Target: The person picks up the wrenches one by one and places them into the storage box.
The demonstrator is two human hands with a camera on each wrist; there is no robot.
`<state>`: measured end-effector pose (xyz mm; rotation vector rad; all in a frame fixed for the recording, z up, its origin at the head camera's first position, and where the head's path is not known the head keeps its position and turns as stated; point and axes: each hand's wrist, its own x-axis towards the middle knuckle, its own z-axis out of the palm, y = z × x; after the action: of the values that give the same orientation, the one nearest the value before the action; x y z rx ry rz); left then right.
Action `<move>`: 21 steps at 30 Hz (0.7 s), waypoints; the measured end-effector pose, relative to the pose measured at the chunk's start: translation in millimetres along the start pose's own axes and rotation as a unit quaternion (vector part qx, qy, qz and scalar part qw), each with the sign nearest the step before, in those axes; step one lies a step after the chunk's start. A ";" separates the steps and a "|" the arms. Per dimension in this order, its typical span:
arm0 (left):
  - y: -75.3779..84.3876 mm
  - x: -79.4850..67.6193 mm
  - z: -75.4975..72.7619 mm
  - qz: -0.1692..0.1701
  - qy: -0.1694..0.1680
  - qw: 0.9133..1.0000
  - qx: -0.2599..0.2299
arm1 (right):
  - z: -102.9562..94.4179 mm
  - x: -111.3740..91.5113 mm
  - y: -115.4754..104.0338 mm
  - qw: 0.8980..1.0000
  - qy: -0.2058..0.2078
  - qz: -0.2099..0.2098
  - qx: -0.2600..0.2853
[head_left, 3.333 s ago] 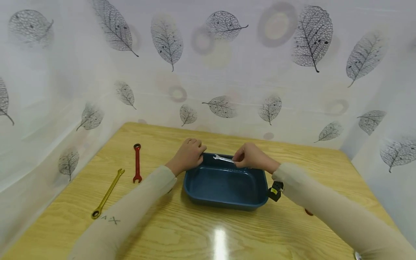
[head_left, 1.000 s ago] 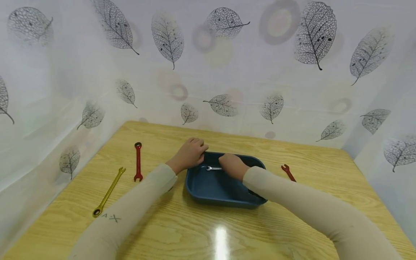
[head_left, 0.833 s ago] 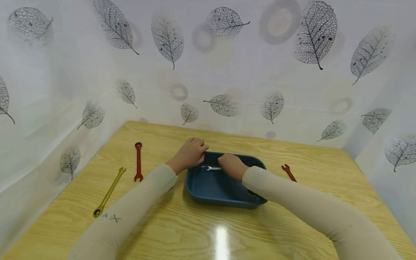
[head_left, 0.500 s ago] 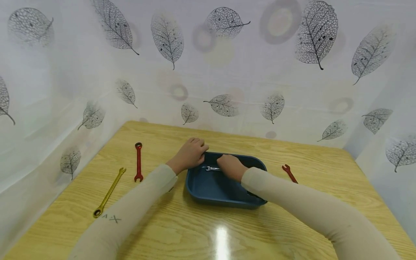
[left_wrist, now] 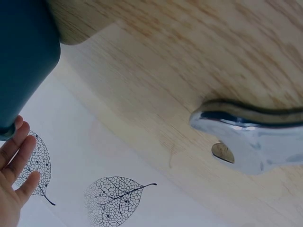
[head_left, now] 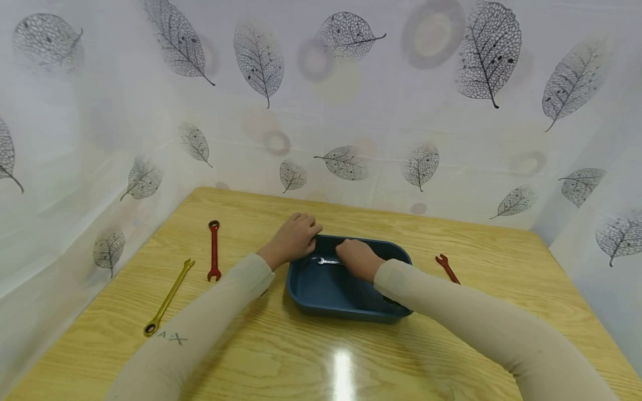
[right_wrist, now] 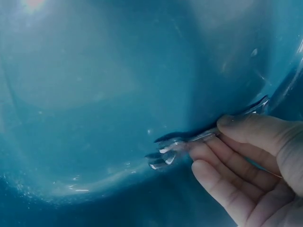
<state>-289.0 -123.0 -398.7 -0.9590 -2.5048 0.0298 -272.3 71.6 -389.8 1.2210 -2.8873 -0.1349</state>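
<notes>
A blue rectangular basin [head_left: 331, 295] sits on the wooden table. My left hand [head_left: 293, 236] grips its far left corner; in the left wrist view the fingers [left_wrist: 21, 149] reach up to the basin's rim. Inside, along the far wall, lies a small silver wrench [head_left: 328, 260]. My right hand [head_left: 358, 259] reaches down into the basin and pinches this wrench between thumb and fingers. In the right wrist view the silver wrench [right_wrist: 203, 136] lies close against the basin floor, its open end showing past the fingertips and its middle partly covered by them.
On the left of the table lie a red wrench [head_left: 214, 250] and a gold wrench [head_left: 168, 298]. Another red wrench [head_left: 447, 268] is partly hidden by the right sleeve. Close to the left wrist camera is a shiny silver wrench end [left_wrist: 251, 137]. A leaf-print curtain [head_left: 351, 195] stands behind.
Since the oldest frame, my right hand has lowered the silver wrench from the far rim down into the basin. Over the last second both hands have stayed nearly still.
</notes>
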 end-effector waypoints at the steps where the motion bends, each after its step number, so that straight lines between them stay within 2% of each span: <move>1: 0.1 -0.2 0.0 0.000 0.000 1.000 0.000 | -0.1 0.0 0.1 1.000 -0.001 0.000 0.001; 13: -0.2 -1.0 2.4 -0.002 0.007 1.000 0.009 | -1.3 0.1 1.0 1.000 -0.004 0.006 0.022; 21: 1.8 -0.7 -0.4 -0.011 0.003 1.000 0.010 | -3.1 -2.9 1.6 1.000 0.009 -0.004 0.027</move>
<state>-287.2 -122.1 -398.9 -0.9227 -2.5041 0.0465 -271.3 74.5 -386.5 1.2361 -2.8886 -0.0453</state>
